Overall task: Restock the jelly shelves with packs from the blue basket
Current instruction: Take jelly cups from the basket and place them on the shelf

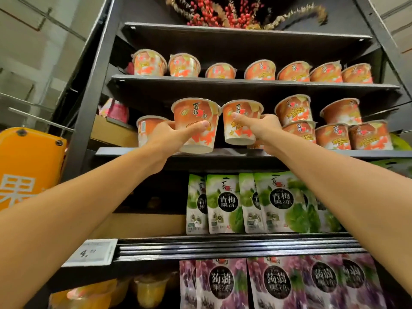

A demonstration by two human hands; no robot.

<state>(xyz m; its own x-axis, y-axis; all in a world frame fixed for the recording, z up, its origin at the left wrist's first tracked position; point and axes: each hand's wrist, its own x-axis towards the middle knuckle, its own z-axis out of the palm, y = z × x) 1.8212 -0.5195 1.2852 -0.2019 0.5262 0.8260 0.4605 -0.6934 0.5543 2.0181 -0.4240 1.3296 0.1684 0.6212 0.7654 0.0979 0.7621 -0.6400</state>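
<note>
Both arms reach up to the second shelf (138, 151) of a black rack. My left hand (169, 134) grips an orange jelly cup (195, 117), thumb across its front, held just above the shelf edge. My right hand (265, 128) grips a second orange jelly cup (242, 112) beside it, thumb on the label. More orange cups stand on this shelf: one at the left (146, 132) and a two-high stack at the right (334, 126). The blue basket is out of view.
The shelf above carries a row of orange cups (260, 70). Below hang green jelly pouches (225, 204) and purple jelly pouches (274, 284). A price tag (91, 252) sits on a rail. An orange sign (26, 168) stands at left. Dried red berries (214, 12) top the rack.
</note>
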